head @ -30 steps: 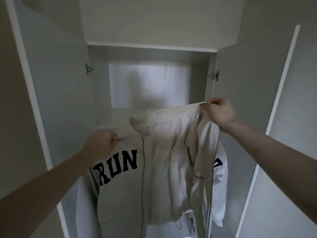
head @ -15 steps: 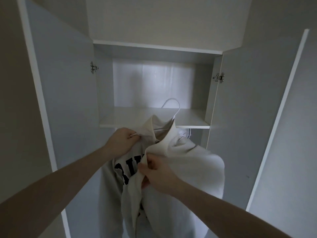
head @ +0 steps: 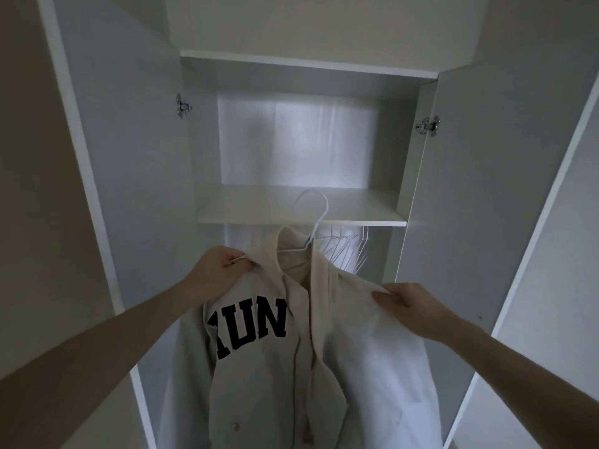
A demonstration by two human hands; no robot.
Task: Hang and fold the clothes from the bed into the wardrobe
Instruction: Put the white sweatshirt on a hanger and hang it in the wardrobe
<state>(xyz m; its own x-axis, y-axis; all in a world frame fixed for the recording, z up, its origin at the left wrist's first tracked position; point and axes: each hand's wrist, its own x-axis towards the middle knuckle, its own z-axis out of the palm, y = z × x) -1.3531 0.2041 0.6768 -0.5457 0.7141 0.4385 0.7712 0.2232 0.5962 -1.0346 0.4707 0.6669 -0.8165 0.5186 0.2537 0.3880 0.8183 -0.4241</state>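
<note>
Wardrobe: tall white laminate wardrobe (head: 304, 144), both doors swung wide, metal hinges visible at either side.
Shelf: flat white shelf board (head: 259, 218) across the opening; nothing seen on it.
Garment: cream hooded jacket with black block lettering on the chest (head: 259, 367), already draped over a hanger, held in front of the opening and below shelf level. Its long axis hangs near vertical; the shoulder line runs left to right and slopes down toward the right.
Spare hangers: cluster of thin white wire hangers (head: 351, 251) behind the garment under the shelf; the rail itself is hidden.
Left hand: left hand (head: 220, 270) pinched shut on the hanger end and jacket shoulder.
Right hand: right hand (head: 411, 306) fingers closed on the fabric of the opposite shoulder, lower and nearer the camera.
Hanger: slim white hanger (head: 314, 222), its hook rising above the collar between the hands, overlapping the shelf edge in view, not seen engaged on anything.
Critical relation: hook lies up and forward of both hands; left hand is nearer it. Judged next: hook must drop under the shelf and travel inward to the rail.
</note>
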